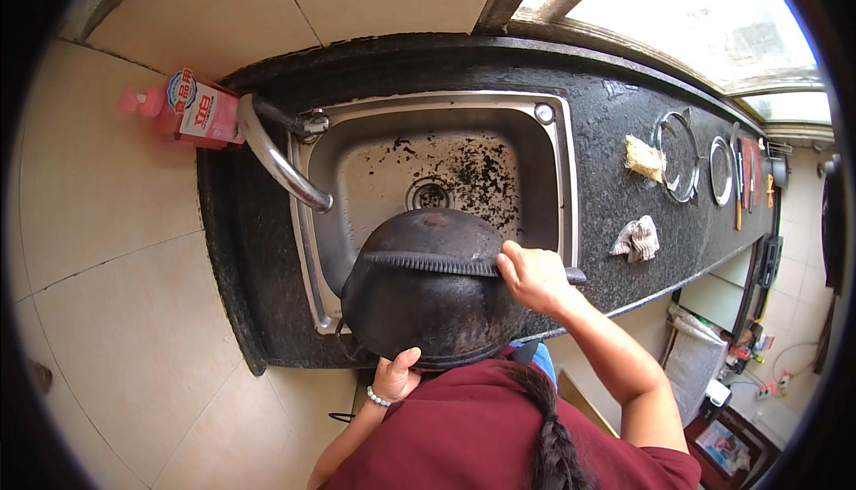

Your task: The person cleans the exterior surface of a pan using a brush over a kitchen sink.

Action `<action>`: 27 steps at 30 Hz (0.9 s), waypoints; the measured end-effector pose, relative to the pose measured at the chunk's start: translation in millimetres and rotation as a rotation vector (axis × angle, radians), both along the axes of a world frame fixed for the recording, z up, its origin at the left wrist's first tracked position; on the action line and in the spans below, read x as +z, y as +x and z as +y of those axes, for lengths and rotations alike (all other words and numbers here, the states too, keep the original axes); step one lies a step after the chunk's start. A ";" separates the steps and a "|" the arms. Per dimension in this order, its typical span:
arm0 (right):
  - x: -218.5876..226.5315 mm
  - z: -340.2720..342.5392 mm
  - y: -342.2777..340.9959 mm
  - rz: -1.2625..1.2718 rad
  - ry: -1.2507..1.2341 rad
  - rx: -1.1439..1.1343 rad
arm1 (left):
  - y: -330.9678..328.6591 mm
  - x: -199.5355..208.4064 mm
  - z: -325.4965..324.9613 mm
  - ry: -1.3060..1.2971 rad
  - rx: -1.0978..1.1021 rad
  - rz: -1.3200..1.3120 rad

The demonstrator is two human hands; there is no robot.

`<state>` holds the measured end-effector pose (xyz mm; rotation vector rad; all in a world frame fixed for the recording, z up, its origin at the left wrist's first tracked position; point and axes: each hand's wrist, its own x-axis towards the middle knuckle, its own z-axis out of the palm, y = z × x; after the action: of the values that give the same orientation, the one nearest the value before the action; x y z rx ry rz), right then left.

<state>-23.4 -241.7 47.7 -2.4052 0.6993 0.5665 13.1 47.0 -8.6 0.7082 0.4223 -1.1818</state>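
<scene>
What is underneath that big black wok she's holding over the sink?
Under the upturned wok lies the steel sink, its floor strewn with black flakes around the drain. The wok hides the sink's near part.

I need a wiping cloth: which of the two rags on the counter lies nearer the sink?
The grey crumpled rag; the yellowish one lies farther right.

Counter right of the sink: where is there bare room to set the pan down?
The counter is bare between the sink rim and the two cloths, and along its front edge. Past the yellow cloth it is crowded with metal rings and utensils. The left hand and right hand hold the pan over the sink.
</scene>
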 end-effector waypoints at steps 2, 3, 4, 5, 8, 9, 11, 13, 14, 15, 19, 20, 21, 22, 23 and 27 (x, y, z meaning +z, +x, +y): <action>4.8 10.2 0.2 0.006 -0.036 0.033 | -0.5 -1.2 0.5 -0.003 -0.007 -0.010; 5.6 13.5 1.4 0.022 -0.039 0.055 | -0.1 -0.3 0.3 -0.005 -0.013 0.002; 7.8 15.7 4.8 0.038 -0.045 0.048 | 0.7 1.3 -0.6 -0.008 -0.019 0.014; 11.2 17.3 9.6 0.054 -0.050 0.042 | 1.6 2.4 -1.2 -0.011 -0.024 0.026; 19.6 20.6 23.7 0.072 -0.051 0.053 | 3.5 2.7 -0.8 -0.015 -0.044 0.020; 20.5 21.3 26.9 0.073 -0.049 0.063 | 4.2 4.7 -1.5 -0.016 -0.039 0.024; 17.7 22.4 29.3 0.078 -0.079 0.063 | 6.0 9.4 -4.5 -0.021 -0.031 0.034; 5.1 18.6 27.0 0.084 -0.112 0.023 | 4.6 7.7 -6.3 -0.017 -0.024 -0.001; -7.1 9.7 20.6 0.088 -0.132 -0.020 | 4.1 8.1 -6.3 -0.015 -0.023 -0.018; -14.6 0.5 14.6 0.093 -0.151 -0.064 | 4.5 11.3 -6.1 -0.026 -0.013 0.001; 7.4 6.7 32.2 0.190 -0.086 -0.011 | 6.7 13.3 -6.8 -0.072 0.002 0.061; 13.8 14.2 36.2 0.182 -0.058 0.039 | 7.2 12.6 -5.1 -0.079 -0.006 0.072; 12.4 13.8 36.6 0.175 -0.043 0.046 | 5.2 10.1 -5.8 -0.061 0.011 0.057; 2.3 10.1 30.6 0.186 -0.057 -0.003 | 2.1 8.4 -5.0 -0.041 0.024 0.043; -5.4 -0.4 26.4 0.190 -0.080 -0.051 | 1.5 7.2 -7.4 -0.029 0.038 0.023; 6.0 6.3 30.5 0.151 -0.093 0.008 | 2.7 9.7 -8.3 -0.039 0.034 -0.010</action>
<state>7.1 -235.4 53.7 -2.4707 0.7958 0.7405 15.8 38.6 1.1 0.6709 0.4005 -1.1511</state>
